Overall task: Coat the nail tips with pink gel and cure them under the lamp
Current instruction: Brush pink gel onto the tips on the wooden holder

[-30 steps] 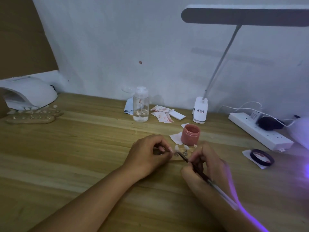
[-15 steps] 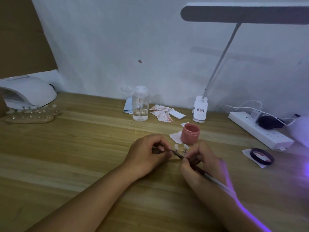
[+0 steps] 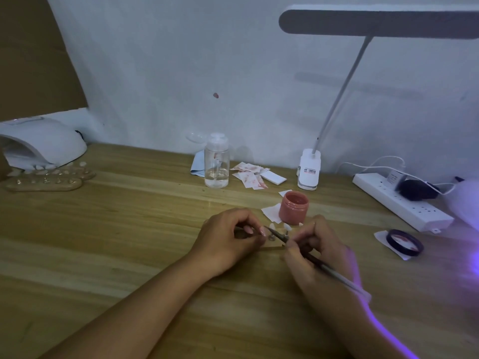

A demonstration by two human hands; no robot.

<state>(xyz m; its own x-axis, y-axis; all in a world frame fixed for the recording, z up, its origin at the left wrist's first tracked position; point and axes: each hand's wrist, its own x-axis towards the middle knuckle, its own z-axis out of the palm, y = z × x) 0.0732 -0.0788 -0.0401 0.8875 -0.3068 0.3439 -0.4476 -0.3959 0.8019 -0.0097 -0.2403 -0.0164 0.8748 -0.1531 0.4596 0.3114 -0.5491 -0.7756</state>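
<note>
Now the right hand (image 3: 316, 252) pinches a thin dark brush (image 3: 276, 235), whose long axis points up-left at small white nail tips (image 3: 287, 227), just beside the fingers (image 3: 255, 229) of the left hand (image 3: 225, 237), clamped on their wooden strip (image 3: 272, 247).

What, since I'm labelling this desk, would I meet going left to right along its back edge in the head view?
White dome lamp → clear bottle → stained wipes → desk lamp base → power strip.
</note>
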